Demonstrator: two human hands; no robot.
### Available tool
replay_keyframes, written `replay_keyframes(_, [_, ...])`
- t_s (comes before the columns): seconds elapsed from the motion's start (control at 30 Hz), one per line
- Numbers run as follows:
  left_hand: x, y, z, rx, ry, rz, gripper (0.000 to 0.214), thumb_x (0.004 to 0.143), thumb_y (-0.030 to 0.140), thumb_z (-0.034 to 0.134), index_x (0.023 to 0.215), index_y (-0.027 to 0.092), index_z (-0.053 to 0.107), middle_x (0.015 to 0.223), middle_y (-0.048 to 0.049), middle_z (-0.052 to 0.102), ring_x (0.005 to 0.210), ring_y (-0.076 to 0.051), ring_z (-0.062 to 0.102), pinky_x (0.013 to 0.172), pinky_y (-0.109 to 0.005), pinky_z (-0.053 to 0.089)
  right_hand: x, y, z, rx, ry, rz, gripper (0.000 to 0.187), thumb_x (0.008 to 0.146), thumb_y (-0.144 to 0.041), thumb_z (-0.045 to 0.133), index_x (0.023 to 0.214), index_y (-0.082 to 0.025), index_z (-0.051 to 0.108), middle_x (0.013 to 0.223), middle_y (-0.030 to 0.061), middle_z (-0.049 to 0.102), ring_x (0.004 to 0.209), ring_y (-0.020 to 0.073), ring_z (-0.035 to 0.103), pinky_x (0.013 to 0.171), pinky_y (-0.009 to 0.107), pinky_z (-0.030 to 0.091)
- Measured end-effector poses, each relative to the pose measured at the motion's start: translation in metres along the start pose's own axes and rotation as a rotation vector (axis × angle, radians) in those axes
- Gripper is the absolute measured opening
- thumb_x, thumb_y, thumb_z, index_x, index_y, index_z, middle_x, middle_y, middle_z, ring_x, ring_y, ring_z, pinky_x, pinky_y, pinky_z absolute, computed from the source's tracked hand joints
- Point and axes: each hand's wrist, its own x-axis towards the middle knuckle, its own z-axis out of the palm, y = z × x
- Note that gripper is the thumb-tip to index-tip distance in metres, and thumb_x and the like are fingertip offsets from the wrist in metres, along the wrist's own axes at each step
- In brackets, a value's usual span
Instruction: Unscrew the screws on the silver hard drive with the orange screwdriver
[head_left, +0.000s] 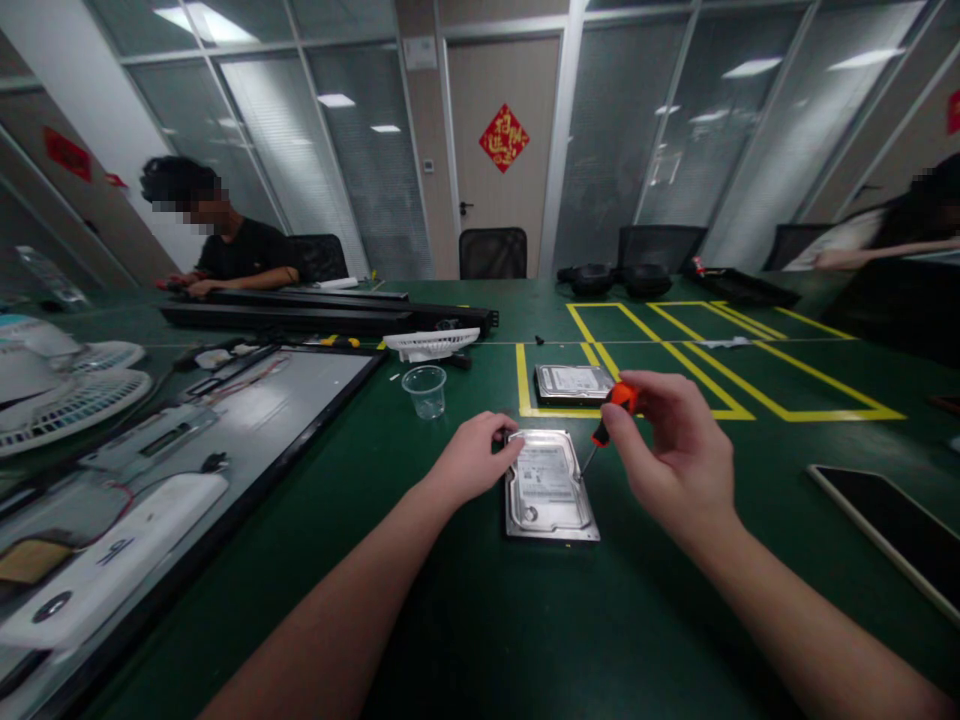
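A silver hard drive point(547, 490) lies label up on the green table in front of me. My left hand point(478, 455) grips its upper left edge, with the thumb on the top face and the fingers curled at the side. An orange and black screwdriver point(601, 432) is pinched by the handle in my right hand point(679, 450). Its shaft slants down to the left, the tip at the drive's right edge. Just beyond lies a second hard drive point(574, 381), inside a yellow taped outline and partly behind the screwdriver handle.
A clear plastic cup point(426, 392) stands left of the drives, near a white fan part point(431, 343). A large opened panel point(300, 400) fills the left side. At right lies a phone point(892, 525). A person point(247, 245) sits across the table; another is at far right.
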Motion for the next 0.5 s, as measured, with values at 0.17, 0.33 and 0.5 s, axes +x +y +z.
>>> replay_keyframes(0.17, [-0.0006,0.0037,-0.0024,-0.008,-0.007,-0.013,0.026,0.096,0.036,0.063,0.111,0.019,0.075,0.107,-0.0081,0.071,0.095,-0.022,0.066,0.086,-0.037,0.054,0.0010,-0.0024,-0.0030,-0.040,-0.018,-0.021,0.034,0.094,-0.024,0.070,0.127,-0.030,0.066,0.110,0.0053,0.064,0.098,0.0214,0.065,0.086,0.042,0.056])
replay_keyframes(0.33, [-0.0005,0.0045,-0.0032,-0.002,-0.015,-0.023,0.028,0.097,0.038,0.062,0.112,0.019,0.074,0.108,-0.0081,0.071,0.096,-0.022,0.066,0.086,-0.037,0.054,-0.0014,-0.0072,-0.0038,0.046,-0.032,0.027,0.030,0.103,-0.025,0.054,0.131,-0.029,0.065,0.121,0.0074,0.070,0.107,0.0223,0.070,0.091,0.043,0.057])
replay_keyframes(0.5, [-0.0001,0.0014,-0.0015,0.001,-0.004,-0.013,0.027,0.096,0.038,0.062,0.113,0.019,0.074,0.108,-0.0082,0.071,0.096,-0.022,0.066,0.086,-0.036,0.054,-0.0024,-0.0066,-0.0014,0.092,-0.024,0.066,0.030,0.100,-0.025,0.061,0.130,-0.027,0.064,0.123,0.0093,0.070,0.107,0.0241,0.072,0.092,0.045,0.059])
